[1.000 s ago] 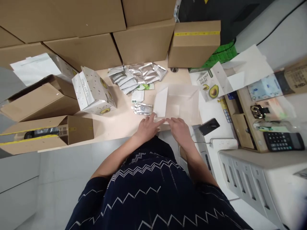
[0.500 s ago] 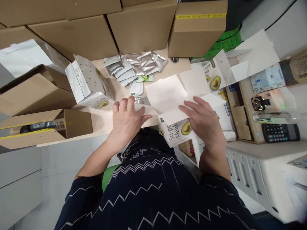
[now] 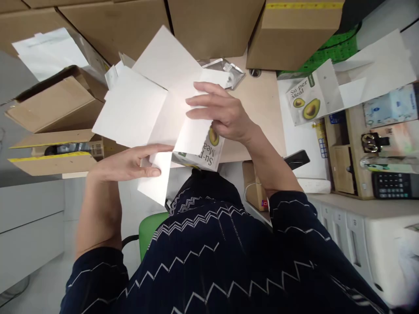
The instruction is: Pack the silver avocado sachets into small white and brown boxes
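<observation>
An unfolded white carton [image 3: 183, 65] printed "Su-per Meal" with an avocado is held before me, flaps spread and its plain inside facing up. My left hand [image 3: 126, 163] is closed on a small lower flap, with the thumb on top and the index finger along the fold. My right hand [image 3: 222, 111] holds the carton's right wall, its long fingers stretched over the inner face and its thumb hidden. Behind the carton lie silver sachets [image 3: 234, 74], mostly covered by its panels.
Another "Su-per Meal" carton [image 3: 304, 102] stands open at the right. Brown boxes [image 3: 212, 30] line the back, and open brown boxes [image 3: 55, 104] sit at the left. A phone [image 3: 297, 159], calculator [image 3: 393, 185] and wooden organizer [image 3: 342, 165] are on the right.
The carton has moved left from under my right hand and been turned and lifted, now covering most sachets. My left hand has gone left and taken a flap; my right hand has moved left too.
</observation>
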Demonstrator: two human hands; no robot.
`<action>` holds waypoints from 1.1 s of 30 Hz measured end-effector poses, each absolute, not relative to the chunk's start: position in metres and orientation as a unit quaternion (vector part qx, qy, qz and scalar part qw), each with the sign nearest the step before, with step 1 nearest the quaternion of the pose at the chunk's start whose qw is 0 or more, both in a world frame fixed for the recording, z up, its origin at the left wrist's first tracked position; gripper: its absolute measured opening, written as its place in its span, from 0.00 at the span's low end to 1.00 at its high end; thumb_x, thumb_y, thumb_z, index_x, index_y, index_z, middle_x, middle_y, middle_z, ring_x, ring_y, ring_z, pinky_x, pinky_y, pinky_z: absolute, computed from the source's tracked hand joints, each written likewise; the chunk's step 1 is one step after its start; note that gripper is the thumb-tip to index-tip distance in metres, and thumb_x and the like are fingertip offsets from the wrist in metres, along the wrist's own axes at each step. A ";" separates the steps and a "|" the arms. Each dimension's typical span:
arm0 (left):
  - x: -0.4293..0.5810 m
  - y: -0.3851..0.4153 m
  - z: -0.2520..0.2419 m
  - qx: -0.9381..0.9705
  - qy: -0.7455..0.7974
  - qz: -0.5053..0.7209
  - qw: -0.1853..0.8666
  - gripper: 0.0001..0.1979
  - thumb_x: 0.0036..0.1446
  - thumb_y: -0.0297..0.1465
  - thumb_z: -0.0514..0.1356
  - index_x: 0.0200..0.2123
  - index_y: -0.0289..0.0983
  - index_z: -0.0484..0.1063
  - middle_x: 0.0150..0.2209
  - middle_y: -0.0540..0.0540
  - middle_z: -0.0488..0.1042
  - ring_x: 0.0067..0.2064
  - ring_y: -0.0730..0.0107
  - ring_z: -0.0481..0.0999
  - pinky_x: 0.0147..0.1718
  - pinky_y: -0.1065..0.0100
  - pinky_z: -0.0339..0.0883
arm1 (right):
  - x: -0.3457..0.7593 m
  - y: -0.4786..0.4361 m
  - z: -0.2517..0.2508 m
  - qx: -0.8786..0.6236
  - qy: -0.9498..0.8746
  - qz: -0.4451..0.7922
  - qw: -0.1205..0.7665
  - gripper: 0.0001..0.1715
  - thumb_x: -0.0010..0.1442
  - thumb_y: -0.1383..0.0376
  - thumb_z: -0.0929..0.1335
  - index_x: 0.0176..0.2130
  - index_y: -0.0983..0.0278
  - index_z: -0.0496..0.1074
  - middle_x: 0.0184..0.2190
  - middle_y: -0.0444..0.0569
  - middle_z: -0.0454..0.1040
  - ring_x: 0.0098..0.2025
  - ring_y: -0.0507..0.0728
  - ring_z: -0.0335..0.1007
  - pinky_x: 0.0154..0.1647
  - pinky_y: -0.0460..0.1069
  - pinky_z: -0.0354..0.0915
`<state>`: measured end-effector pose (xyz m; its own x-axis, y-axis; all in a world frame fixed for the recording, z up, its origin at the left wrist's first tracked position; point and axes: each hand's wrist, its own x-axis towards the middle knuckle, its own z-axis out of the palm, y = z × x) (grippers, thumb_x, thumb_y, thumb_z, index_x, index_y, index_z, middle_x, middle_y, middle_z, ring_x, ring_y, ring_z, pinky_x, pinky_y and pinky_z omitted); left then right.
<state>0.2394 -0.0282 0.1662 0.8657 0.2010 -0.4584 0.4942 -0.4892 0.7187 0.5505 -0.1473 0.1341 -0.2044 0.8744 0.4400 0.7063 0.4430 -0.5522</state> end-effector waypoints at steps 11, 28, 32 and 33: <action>0.195 -0.087 0.158 0.893 0.298 -0.050 0.334 0.18 0.67 0.47 0.53 0.39 0.43 0.76 0.31 0.50 0.77 0.30 0.70 0.71 0.30 0.68 0.63 | 0.502 -0.121 0.094 -0.525 -0.774 0.173 0.308 0.15 0.70 0.55 0.64 0.50 0.51 0.77 0.56 0.41 0.74 0.68 0.62 0.59 0.66 0.70 0.57; 0.158 -0.193 0.149 0.843 0.451 -0.163 0.243 0.19 0.69 0.45 0.45 0.32 0.43 0.67 0.28 0.49 0.74 0.29 0.65 0.73 0.28 0.67 0.54 | 0.539 -0.108 -0.025 -0.767 -0.584 0.265 0.010 0.43 0.60 0.54 0.72 0.67 0.65 0.59 0.62 0.63 0.65 0.60 0.66 0.62 0.59 0.60 0.61; 0.184 -0.213 0.141 0.839 0.468 -0.163 0.226 0.18 0.71 0.42 0.44 0.33 0.42 0.66 0.29 0.49 0.73 0.30 0.66 0.73 0.29 0.67 0.53 | 0.525 -0.118 -0.052 -0.749 -0.607 0.263 -0.024 0.46 0.62 0.58 0.71 0.71 0.65 0.50 0.68 0.66 0.54 0.63 0.69 0.54 0.60 0.61 0.55; 0.191 -0.217 0.139 0.840 0.468 -0.164 0.221 0.17 0.71 0.41 0.44 0.33 0.42 0.66 0.29 0.49 0.73 0.30 0.66 0.73 0.29 0.67 0.53 | 0.527 -0.121 -0.055 -0.745 -0.613 0.263 -0.024 0.44 0.64 0.61 0.70 0.71 0.66 0.49 0.67 0.67 0.55 0.62 0.69 0.54 0.60 0.60 0.54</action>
<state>0.1908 -0.2170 0.1393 0.5091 0.7133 -0.4817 0.8579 -0.4656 0.2173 0.5275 -0.1215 -0.0546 0.1100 0.9004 -0.4209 0.9255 -0.2472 -0.2870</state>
